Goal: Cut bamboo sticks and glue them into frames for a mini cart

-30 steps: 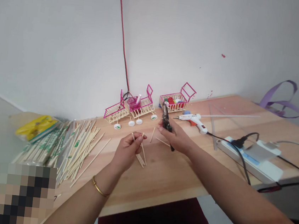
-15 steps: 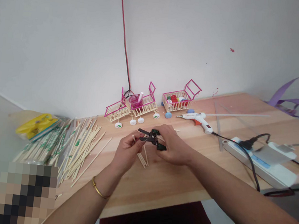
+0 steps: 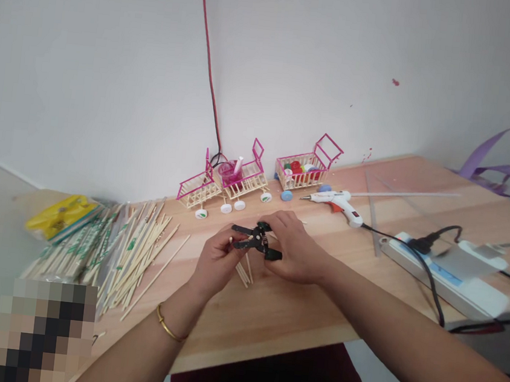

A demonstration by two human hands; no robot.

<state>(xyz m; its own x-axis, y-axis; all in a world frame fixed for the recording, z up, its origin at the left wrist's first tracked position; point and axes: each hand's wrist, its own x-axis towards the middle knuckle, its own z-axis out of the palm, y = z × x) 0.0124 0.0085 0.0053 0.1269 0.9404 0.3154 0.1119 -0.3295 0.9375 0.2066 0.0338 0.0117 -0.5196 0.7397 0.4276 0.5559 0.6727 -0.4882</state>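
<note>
Black wire strippers (image 3: pixel 257 238) rest in my right hand (image 3: pixel 298 250), whose fingers and thumb wrap round the two handles; the jaws stand apart and point left. My left hand (image 3: pixel 214 259) is closed in a pinch just beside those jaws. Between its fingertips shows the pale end of a thin wooden stick (image 3: pixel 231 241), the rest of which is largely hidden. Below the jaws, several short cut sticks (image 3: pixel 242 274) lie on the wooden table (image 3: pixel 269 320).
Small stick-built carts (image 3: pixel 200 192) with pink rims and bottle-cap wheels line the wall; another cart (image 3: pixel 302 170) holds coloured caps. To the right are a glue gun (image 3: pixel 338 204) and a power strip (image 3: pixel 446 275) with cables. Loose sticks (image 3: pixel 147 265) and bagged sticks (image 3: pixel 89 252) lie left.
The wire strippers' jaws have spread wider and tilted slightly. Both hands stay nearly in place, and the view has shifted a little.
</note>
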